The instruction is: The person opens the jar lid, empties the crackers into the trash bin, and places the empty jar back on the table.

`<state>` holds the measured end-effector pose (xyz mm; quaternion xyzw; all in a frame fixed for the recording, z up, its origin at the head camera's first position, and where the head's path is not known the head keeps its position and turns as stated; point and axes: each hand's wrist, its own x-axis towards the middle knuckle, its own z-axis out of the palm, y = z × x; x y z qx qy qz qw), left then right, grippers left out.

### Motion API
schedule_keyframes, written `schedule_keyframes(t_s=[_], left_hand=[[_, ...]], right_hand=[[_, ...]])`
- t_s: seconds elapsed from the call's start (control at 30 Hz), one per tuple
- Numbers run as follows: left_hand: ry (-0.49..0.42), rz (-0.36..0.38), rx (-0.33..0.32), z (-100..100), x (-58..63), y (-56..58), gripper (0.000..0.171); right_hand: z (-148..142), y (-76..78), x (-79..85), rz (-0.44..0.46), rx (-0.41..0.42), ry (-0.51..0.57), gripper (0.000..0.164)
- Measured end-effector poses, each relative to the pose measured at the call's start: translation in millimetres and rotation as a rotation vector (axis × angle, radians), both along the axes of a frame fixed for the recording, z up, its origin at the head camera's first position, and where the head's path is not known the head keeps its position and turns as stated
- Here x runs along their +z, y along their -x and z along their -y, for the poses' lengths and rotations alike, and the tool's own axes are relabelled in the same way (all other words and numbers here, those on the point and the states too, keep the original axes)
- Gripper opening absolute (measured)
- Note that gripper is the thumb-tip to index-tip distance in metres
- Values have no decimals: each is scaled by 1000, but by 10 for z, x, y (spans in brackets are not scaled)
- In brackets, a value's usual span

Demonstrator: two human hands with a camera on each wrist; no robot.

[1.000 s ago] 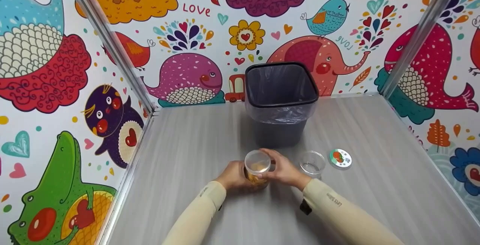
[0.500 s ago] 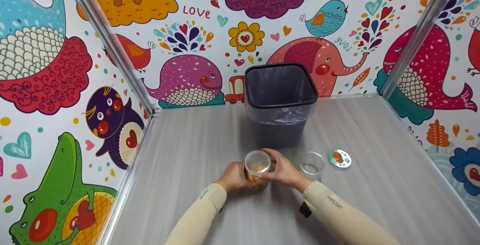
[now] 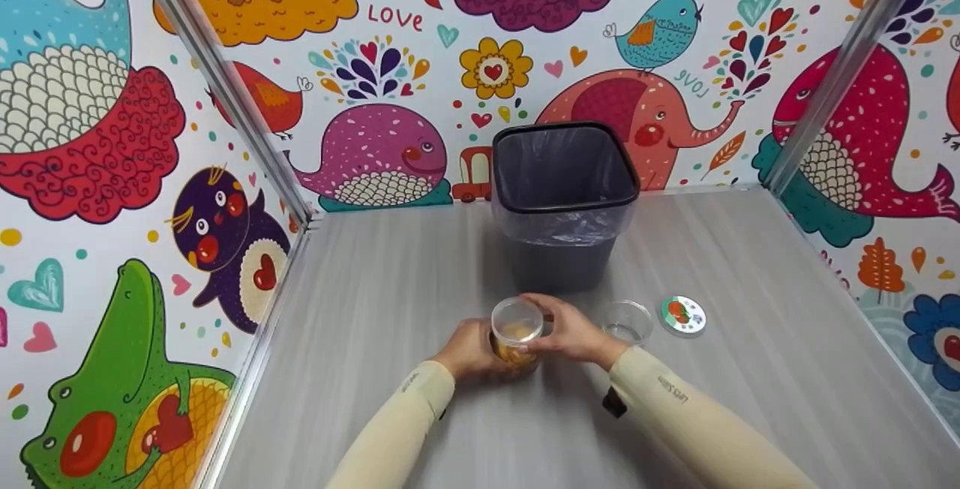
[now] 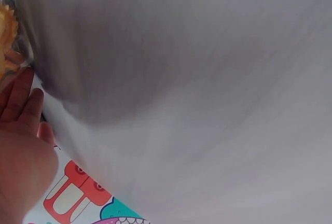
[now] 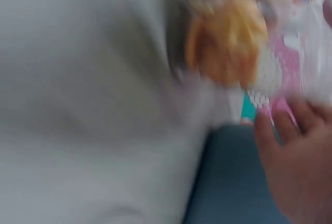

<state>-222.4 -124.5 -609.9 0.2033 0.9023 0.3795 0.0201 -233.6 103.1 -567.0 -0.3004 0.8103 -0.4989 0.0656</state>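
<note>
In the head view both hands hold a clear plastic jar (image 3: 517, 315) upright over the middle of the table. Orange-yellow pieces (image 5: 225, 42), blurred in the right wrist view, fill its lower part; its upper part is see-through. My left hand (image 3: 471, 346) grips the jar low on its left side. Up near the rim, my right hand (image 3: 574, 331) has its thumb in front and its fingers behind. Just right of that hand stands a clear plastic cup (image 3: 630, 322), partly covered by the right wrist. A round lid (image 3: 683, 315) with an orange picture lies beside it.
Behind the jar stands a dark bin (image 3: 562, 260), lined with a clear bag over its black rim. Printed panels (image 3: 382, 151) in metal frames wall the grey table (image 3: 360, 286) at the back and both sides.
</note>
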Motion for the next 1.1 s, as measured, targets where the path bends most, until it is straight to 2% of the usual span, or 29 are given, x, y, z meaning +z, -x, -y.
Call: schedule_keyframes(t_s=[0.13, 0.27, 0.33, 0.43, 0.6, 0.67, 0.77, 0.87, 1.1], left_hand=[[-29, 54, -8, -8, -7, 9, 55], [-49, 102, -8, -7, -12, 12, 57], [-54, 106, -6, -2, -9, 12, 58], [-45, 110, -3, 6, -5, 8, 59], [0, 62, 4, 12, 12, 13, 56], [8, 27, 6, 10, 22, 17, 55], [4, 14, 4, 4, 27, 19, 54], [-6, 26, 5, 1, 20, 14, 54], [11, 39, 7, 17, -7, 17, 54]], right_hand=[[-70, 128, 48, 31, 134, -19, 85], [-90, 163, 56, 38, 177, -31, 86], [-81, 142, 43, 28, 147, -26, 88], [-43, 51, -10, 11, 41, 2, 92], [82, -122, -142, -67, -127, 72, 93], [125, -160, -168, -94, -166, 88, 91], [138, -179, -167, -90, -188, 84, 90], [99, -136, -129, -49, -138, 73, 89], [-9, 73, -35, 88, 75, 54, 88]])
